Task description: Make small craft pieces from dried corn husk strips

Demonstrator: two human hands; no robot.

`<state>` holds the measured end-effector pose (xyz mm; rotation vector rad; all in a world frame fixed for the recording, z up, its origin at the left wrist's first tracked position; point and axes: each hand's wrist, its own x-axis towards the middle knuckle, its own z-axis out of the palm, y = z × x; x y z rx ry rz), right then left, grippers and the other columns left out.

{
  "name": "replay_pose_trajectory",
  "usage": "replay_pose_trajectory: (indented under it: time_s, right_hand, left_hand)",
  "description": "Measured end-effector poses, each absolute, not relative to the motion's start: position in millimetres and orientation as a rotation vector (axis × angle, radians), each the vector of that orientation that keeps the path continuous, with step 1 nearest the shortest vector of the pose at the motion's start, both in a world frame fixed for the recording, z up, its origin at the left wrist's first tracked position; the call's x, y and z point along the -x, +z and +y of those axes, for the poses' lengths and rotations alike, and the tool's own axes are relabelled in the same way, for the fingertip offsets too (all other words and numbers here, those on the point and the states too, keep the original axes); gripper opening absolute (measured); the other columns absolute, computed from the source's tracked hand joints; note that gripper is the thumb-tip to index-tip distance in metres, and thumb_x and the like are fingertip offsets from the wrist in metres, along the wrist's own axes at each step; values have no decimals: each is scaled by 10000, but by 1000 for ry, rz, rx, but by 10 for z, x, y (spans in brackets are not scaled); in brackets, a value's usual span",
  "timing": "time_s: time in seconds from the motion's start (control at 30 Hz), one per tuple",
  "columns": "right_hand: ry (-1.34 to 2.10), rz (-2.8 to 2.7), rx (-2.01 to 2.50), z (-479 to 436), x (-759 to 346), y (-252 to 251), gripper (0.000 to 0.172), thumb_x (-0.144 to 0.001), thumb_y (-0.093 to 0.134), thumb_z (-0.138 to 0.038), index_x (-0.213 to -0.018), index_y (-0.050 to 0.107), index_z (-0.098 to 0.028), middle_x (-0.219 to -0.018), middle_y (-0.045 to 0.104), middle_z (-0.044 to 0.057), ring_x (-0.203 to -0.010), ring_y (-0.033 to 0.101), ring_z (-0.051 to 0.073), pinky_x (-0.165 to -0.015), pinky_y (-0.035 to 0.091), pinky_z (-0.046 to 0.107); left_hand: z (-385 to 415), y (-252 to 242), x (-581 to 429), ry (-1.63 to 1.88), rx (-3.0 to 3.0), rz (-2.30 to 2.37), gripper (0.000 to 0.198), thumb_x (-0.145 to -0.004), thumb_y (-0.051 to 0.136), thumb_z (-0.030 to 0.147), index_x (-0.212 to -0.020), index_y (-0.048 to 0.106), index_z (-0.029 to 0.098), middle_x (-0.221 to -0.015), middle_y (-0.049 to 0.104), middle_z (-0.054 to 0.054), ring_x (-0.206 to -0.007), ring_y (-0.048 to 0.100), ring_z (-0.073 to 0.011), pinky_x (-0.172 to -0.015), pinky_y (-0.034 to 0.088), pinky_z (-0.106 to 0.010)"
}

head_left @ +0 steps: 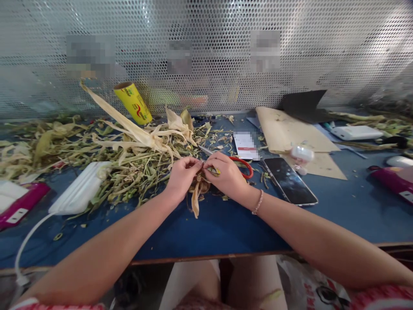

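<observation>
Near the middle of the blue table, my left hand (182, 174) and my right hand (222, 172) meet fingertip to fingertip. Both are closed in a pinch on a dried plant piece (200, 186), brown and papery, with a pale strip hanging below the fingers. The exact spot between the fingertips is hidden. Scissors with red handles (248, 168) show behind my right hand, their blades (206, 150) pointing left; I cannot tell whether the hand grips them or they lie there. Dry stems and leaves (135, 172) are heaped to the left, with pale husks (138, 133) on top.
A yellow tube (134, 103) leans on the perforated metal panel (213, 26). A white device with a cable (80, 189) lies left, a phone (290, 181) right, near brown cardboard (284, 129) and a white case (302, 153). Magenta packets (26, 204) sit at both sides.
</observation>
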<state>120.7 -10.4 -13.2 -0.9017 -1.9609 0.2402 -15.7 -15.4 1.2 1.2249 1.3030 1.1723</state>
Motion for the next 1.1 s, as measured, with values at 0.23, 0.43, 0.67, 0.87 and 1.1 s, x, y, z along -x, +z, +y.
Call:
replay_pose_trajectory:
  time_s: [0.23,0.43,0.67,0.87,1.1]
  right_hand:
    - [141,-2015,921,-102,-1228,-112,94,-737,495,-135,-736,575,-184,-804,576,61,-757,547,169,-694,453,320]
    - [70,-2110,890,-59,-1265,-147,138,-805,456,-182,-788,593,-186,-849,584,72,-798,538,178,-745,437,357]
    - [100,-2082,813,-26,-1290,-164,165,-797,452,-165,-812,613,-199,-848,573,69,-802,530,175,-745,451,351]
    - [281,-1951,816,-65,-1278,-116,171,-751,475,-126,-793,624,-198,-830,580,49,-795,553,149,-730,477,309]
    - [491,-1782,897,-65,-1270,-93,89,-720,517,-125,-728,591,-174,-784,556,36,-754,546,130,-677,482,272]
  left_hand:
    - [-198,81,121,1195,-1107,1298,245,-557,680,337,-653,581,134,-622,555,-1,-565,508,-94,-532,431,-229]
    - [-195,106,113,1184,-923,1179,257,-533,703,300,-644,555,121,-627,540,2,-562,501,-83,-516,412,-218]
    - [-187,123,121,1172,-902,1148,242,-517,716,248,-658,570,117,-637,544,7,-557,500,-75,-522,412,-221]
    - [-157,113,132,1171,-868,1132,190,-549,691,183,-687,581,111,-657,551,3,-563,508,-61,-530,419,-200]
    - [-207,159,75,1184,-964,1143,197,-586,677,226,-719,566,131,-669,549,15,-581,506,-61,-551,421,-195]
